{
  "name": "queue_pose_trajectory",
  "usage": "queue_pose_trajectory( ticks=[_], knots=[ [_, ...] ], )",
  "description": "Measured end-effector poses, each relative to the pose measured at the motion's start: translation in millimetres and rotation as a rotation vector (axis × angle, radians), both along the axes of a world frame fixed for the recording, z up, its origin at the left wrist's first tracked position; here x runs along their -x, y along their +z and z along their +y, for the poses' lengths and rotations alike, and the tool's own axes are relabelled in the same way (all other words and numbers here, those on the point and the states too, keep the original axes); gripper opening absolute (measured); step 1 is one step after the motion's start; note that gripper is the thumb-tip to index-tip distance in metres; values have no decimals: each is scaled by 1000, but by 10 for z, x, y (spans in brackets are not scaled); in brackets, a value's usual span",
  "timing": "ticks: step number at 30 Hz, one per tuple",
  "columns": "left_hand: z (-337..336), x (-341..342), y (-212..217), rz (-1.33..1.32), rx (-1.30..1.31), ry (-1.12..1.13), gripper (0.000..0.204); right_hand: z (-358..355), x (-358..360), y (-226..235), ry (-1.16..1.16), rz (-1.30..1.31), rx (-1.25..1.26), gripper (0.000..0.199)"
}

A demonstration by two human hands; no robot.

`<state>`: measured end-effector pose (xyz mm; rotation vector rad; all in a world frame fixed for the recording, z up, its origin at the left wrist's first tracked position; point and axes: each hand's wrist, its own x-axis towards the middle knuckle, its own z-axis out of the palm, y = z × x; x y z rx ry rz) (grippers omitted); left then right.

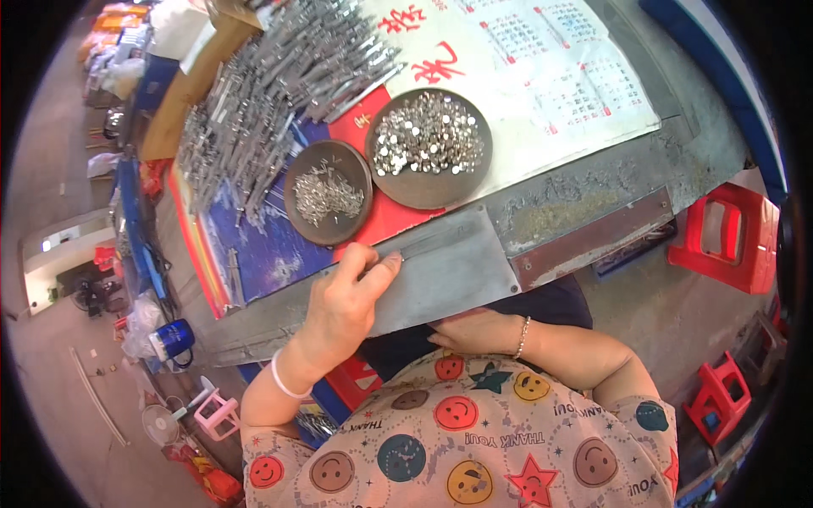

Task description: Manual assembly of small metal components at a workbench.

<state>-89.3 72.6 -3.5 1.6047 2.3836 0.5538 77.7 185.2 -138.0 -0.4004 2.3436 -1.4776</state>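
My left hand [345, 296] is at the table's near edge, above a smooth grey metal plate [461, 271]. Its fingers are bent and its thumb and forefinger close together in a pinch. Something tiny and shiny seems to be at the fingertips, too small to name. Just beyond lies a round dark dish [360, 222] of small thin metal pieces [326, 196]. A larger round dark dish [394, 193] beside it holds shiny round beads or caps [432, 140]. My right hand [474, 328] is low by my lap, under the table edge, its fingers mostly hidden.
A large heap of slim silvery metal parts [271, 102] covers the table's far left. Printed sheets [542, 93] lie under the dishes. Red plastic stools [728, 237] stand on the right. At the left are a blue container [174, 340], a fan [161, 423] and a pink stool [218, 415].
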Motion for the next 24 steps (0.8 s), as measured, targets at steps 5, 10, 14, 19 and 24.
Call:
queue_pose_trajectory(
  ticks=[5, 10, 14, 19, 24],
  knots=[
    [350, -85, 141, -16, -41, -48, 33, 35, 29, 34, -16, 89, 50, 37],
    [570, -80, 80, 25, 8, -149, 22, -49, 57, 11, 89, -74, 6, 38],
    [317, -13, 29, 0, -4, -113, 23, -56, 30, -33, -18, 50, -34, 40],
    [137, -106, 71, 63, -33, -8, 24, 14, 51, 424, 143, -233, -187, 34],
    [-121, -291, 146, -205, -314, 93, 32, 64, -97, 866, 137, 50, 2, 23]
  ],
)
